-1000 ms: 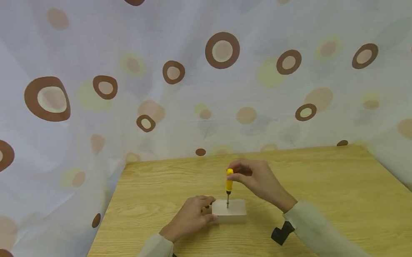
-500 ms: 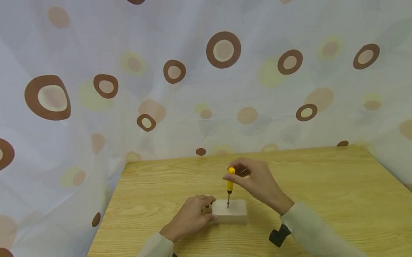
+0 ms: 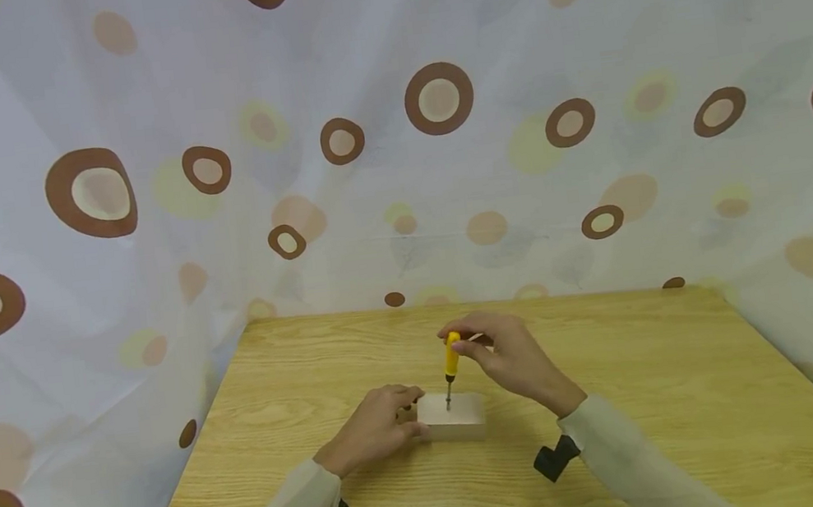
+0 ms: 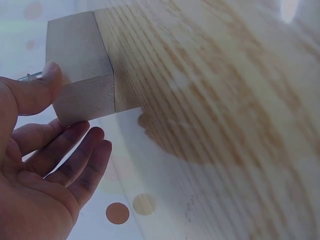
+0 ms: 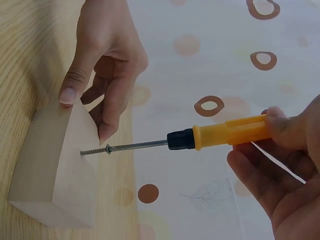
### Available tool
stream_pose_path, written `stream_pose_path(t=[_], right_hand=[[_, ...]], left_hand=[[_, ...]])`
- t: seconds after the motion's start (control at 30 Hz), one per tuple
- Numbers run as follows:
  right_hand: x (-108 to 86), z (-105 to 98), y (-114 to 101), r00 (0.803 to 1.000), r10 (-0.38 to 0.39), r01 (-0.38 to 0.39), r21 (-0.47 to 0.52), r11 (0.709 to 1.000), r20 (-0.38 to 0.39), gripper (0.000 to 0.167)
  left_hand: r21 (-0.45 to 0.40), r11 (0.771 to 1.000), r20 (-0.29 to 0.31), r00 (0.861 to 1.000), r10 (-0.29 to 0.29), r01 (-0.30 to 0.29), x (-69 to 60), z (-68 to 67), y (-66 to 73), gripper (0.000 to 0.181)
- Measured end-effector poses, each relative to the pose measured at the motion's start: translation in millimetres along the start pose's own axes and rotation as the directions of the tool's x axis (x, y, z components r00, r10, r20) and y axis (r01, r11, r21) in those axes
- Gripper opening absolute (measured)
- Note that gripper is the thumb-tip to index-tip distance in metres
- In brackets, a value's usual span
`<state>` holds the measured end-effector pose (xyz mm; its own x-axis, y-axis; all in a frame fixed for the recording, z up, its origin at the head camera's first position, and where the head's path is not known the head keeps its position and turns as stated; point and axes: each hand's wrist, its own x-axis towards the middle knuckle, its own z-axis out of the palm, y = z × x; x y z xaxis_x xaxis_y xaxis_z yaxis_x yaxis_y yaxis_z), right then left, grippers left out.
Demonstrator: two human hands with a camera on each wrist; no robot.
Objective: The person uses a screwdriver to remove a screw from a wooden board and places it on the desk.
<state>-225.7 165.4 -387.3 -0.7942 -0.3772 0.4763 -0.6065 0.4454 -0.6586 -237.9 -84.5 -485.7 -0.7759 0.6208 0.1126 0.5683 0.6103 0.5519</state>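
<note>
A pale wooden block lies on the table, its left end gripped between thumb and fingers of my left hand. From the block's top face stands a threaded screw, its tip in the wood and most of its thread showing. The screwdriver's shaft meets the screw head. My right hand pinches the yellow handle near its end, the tool tilted slightly. In the left wrist view, the left thumb presses one face of the block and fingertips touch its far side.
The wood-grain table extends around the block. A white curtain with brown and beige circles hangs behind and at both sides. Black wrist mounts sit by both sleeves.
The fingers and thumb of my right hand have shifted around the yellow handle, and its top has tilted a little. My left hand and the block keep their places.
</note>
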Motion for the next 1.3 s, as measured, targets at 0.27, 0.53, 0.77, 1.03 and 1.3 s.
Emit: stream_pose_path(t=[0.27,0.53,0.77,1.03,1.3], right_hand=[[-4.5,9,4,0.989,0.088,-0.085,0.034,0.996,-0.115,0.024],[-3.2,2,4,0.999,0.043,-0.041,0.057,0.998,-0.025,0.015],[-1.0,4,4,0.999,0.023,-0.023,0.017,1.0,-0.025,0.02],[-2.4,2,5,1.0,0.008,-0.007,0.021,1.0,-0.029,0.022],[-1.9,0,6,0.998,0.065,-0.066,0.067,0.996,0.025,0.017]], left_hand=[[0.003,1.0,0.001,1.0,-0.009,0.009,-1.2,2.6,-1.2,0.056],[0.002,1.0,0.005,1.0,-0.012,0.012,-1.0,1.0,0.9,0.055],[0.016,1.0,-0.01,1.0,0.007,-0.006,0.7,0.8,-1.0,0.054],[0.017,1.0,0.002,1.0,-0.018,0.017,0.5,2.4,-1.6,0.056],[0.031,0.999,0.002,1.0,-0.028,0.028,0.7,-0.2,-0.4,0.056]])
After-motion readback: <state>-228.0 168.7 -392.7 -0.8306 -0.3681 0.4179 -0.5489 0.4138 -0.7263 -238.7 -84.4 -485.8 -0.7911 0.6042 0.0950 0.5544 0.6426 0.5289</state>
